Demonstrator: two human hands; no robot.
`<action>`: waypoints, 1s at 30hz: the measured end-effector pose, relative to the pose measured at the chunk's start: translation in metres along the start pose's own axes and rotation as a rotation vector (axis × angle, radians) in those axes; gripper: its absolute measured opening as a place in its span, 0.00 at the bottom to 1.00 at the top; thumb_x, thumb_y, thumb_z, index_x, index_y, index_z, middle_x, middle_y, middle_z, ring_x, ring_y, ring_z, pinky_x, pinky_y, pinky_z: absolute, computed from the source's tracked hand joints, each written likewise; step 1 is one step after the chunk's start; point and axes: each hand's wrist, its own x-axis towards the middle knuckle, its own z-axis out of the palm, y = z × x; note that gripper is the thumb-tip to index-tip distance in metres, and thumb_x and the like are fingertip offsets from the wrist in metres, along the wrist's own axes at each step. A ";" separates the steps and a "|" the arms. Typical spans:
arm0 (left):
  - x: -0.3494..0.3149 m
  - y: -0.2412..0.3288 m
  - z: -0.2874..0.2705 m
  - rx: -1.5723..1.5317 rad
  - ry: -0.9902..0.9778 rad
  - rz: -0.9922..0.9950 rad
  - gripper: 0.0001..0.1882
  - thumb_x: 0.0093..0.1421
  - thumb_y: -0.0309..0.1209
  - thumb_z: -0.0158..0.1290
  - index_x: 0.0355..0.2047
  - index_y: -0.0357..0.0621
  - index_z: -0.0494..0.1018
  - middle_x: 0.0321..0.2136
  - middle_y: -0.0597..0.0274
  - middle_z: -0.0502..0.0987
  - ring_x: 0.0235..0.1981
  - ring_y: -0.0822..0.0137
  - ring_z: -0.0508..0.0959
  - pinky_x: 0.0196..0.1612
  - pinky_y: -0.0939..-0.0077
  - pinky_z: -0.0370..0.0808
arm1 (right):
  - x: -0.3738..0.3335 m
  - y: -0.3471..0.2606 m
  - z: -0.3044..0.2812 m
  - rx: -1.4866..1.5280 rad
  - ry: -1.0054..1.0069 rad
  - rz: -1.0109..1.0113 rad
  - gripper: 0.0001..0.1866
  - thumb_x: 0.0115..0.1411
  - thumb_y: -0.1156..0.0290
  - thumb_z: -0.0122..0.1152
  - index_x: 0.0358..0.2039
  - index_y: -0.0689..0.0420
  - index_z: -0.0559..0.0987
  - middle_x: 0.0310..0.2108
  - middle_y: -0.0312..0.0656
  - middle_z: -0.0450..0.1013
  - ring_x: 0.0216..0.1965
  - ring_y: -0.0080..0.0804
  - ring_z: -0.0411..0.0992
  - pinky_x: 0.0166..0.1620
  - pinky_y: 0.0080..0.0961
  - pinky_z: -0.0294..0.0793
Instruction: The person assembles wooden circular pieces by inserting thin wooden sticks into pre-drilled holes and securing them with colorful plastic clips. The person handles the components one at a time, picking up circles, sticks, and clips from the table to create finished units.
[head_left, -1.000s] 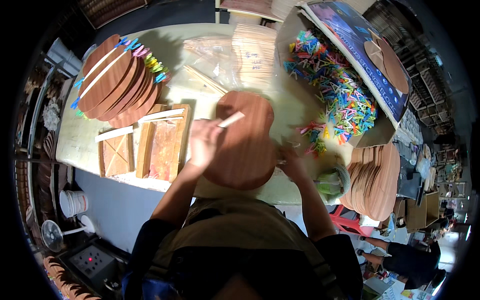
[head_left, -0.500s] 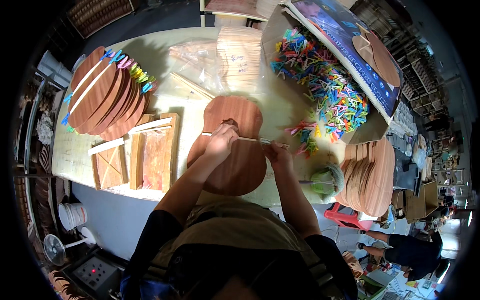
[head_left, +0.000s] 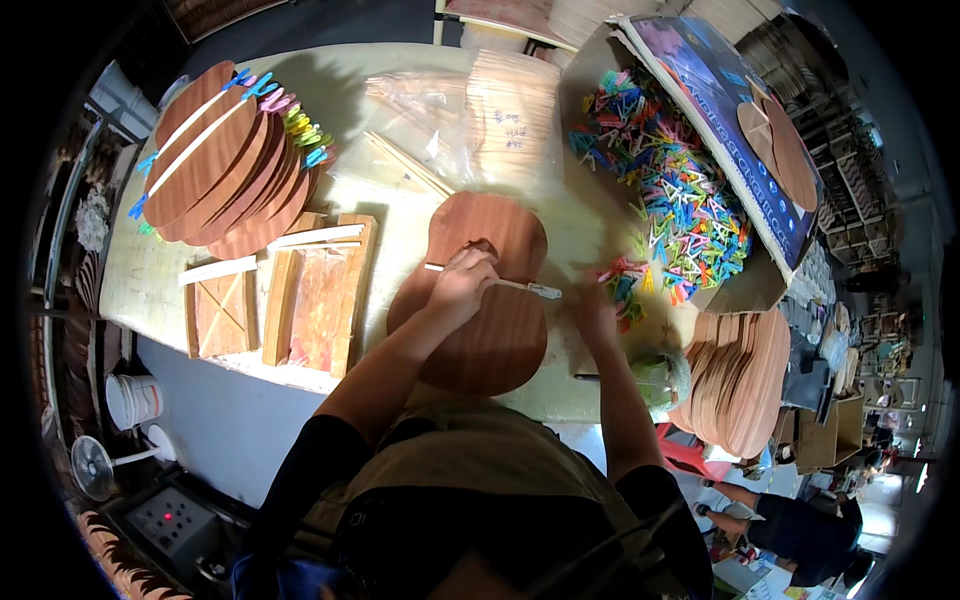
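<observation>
Nearest the body: left hand point(head_left: 462, 288) closed around a thin pale wooden strip point(head_left: 495, 281), pressing it down onto the reddish-brown, figure-eight wooden instrument plate point(head_left: 480, 310). The plate lies flat on the pale worktop point(head_left: 400, 215), directly ahead of the chest, long axis running away from the body and leaning slightly rightward at the far end.

The strip lies crosswise to that axis, at the plate's waist; one end shows left of the knuckles, the other juts out past the plate's right edge.

Right hand point(head_left: 598, 310) sits just off the plate's right edge, fingers curled, near the strip's free right end and beside a small cluster of coloured plastic clothes-pegs point(head_left: 622, 280). Cannot tell whether it holds anything; the hand is blurred. Judgement: the right hand is the nearer one to both the free end and the pegs; the left is occupied pinning the strip.

Farther right: open cardboard box of multicoloured pegs point(head_left: 670, 190). Farther left: fanned stack of similar brown plates with pegs clipped on point(head_left: 225, 165). Beyond the plate: bundle of pale thin wooden sticks point(head_left: 510, 125).
</observation>
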 end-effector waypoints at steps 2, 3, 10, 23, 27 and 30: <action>-0.002 -0.002 0.001 0.003 0.003 0.002 0.05 0.46 0.20 0.55 0.24 0.40 0.71 0.34 0.58 0.73 0.41 0.55 0.72 0.43 0.66 0.70 | 0.039 -0.007 0.000 0.187 0.038 0.173 0.13 0.48 0.70 0.63 0.34 0.60 0.76 0.29 0.44 0.72 0.27 0.36 0.71 0.32 0.28 0.71; -0.003 -0.003 -0.001 0.002 0.005 0.014 0.04 0.46 0.21 0.54 0.23 0.40 0.70 0.34 0.58 0.73 0.40 0.55 0.72 0.43 0.66 0.70 | 0.065 -0.026 -0.003 0.375 0.024 0.370 0.11 0.48 0.70 0.63 0.33 0.60 0.76 0.29 0.44 0.72 0.26 0.38 0.71 0.31 0.29 0.71; -0.001 -0.002 0.005 -0.033 -0.030 -0.050 0.06 0.53 0.24 0.45 0.33 0.40 0.67 0.34 0.60 0.71 0.36 0.64 0.71 0.39 0.73 0.69 | 0.163 -0.174 0.067 1.135 -0.526 0.480 0.09 0.52 0.70 0.63 0.30 0.63 0.79 0.17 0.30 0.68 0.17 0.14 0.61 0.19 0.14 0.59; -0.010 -0.014 0.014 0.045 -0.110 -0.107 0.01 0.51 0.25 0.49 0.25 0.42 0.70 0.33 0.57 0.72 0.37 0.62 0.71 0.38 0.73 0.69 | 0.167 -0.167 0.074 1.004 -0.653 0.463 0.10 0.55 0.68 0.60 0.35 0.60 0.78 0.20 0.36 0.72 0.17 0.22 0.67 0.19 0.18 0.65; 0.004 -0.002 -0.004 -0.062 -0.011 0.036 0.05 0.46 0.21 0.51 0.26 0.41 0.70 0.34 0.55 0.72 0.38 0.52 0.71 0.41 0.65 0.69 | 0.115 0.004 0.068 -0.131 0.147 0.169 0.23 0.49 0.66 0.60 0.47 0.55 0.71 0.48 0.48 0.67 0.48 0.42 0.68 0.47 0.34 0.68; 0.000 0.000 -0.006 -0.031 -0.002 0.007 0.04 0.47 0.20 0.53 0.25 0.40 0.70 0.34 0.56 0.72 0.40 0.54 0.71 0.43 0.65 0.70 | 0.059 0.026 0.023 -0.484 -0.328 0.633 0.29 0.50 0.61 0.56 0.54 0.44 0.65 0.58 0.47 0.55 0.56 0.51 0.55 0.54 0.62 0.54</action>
